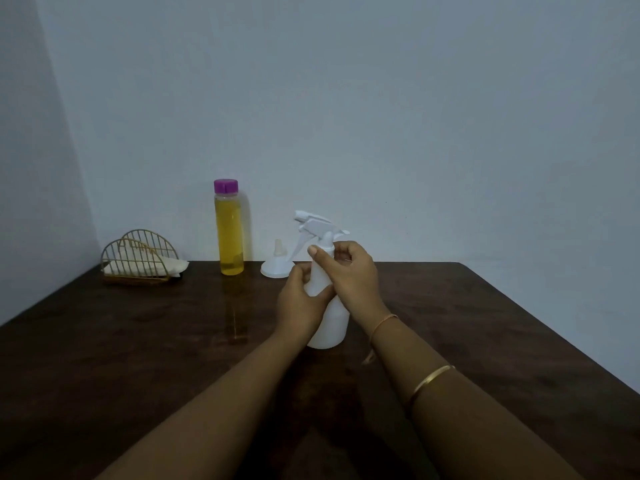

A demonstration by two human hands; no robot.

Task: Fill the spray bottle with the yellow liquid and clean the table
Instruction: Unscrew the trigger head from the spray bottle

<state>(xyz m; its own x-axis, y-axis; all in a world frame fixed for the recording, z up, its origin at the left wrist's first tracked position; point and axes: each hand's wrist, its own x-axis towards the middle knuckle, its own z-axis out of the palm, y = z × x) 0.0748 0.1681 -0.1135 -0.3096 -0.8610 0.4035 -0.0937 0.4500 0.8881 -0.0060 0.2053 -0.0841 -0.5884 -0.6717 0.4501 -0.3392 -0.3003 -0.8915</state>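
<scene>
A white spray bottle (330, 323) stands upright on the dark wooden table (138, 341), its trigger head (317, 225) pointing left. My left hand (299, 303) wraps around the bottle's body. My right hand (349, 271) grips the collar under the trigger head, thumb on the neck. A tall clear bottle of yellow liquid (228, 233) with a purple cap (225, 186) stands at the back of the table, left of my hands. A small white funnel (277, 263) sits upside down between the two bottles.
A gold wire holder (138, 259) with a folded pale cloth (173, 266) in it stands at the back left, near the wall corner. The table's right edge runs diagonally toward the lower right. Pale walls close off the back and left.
</scene>
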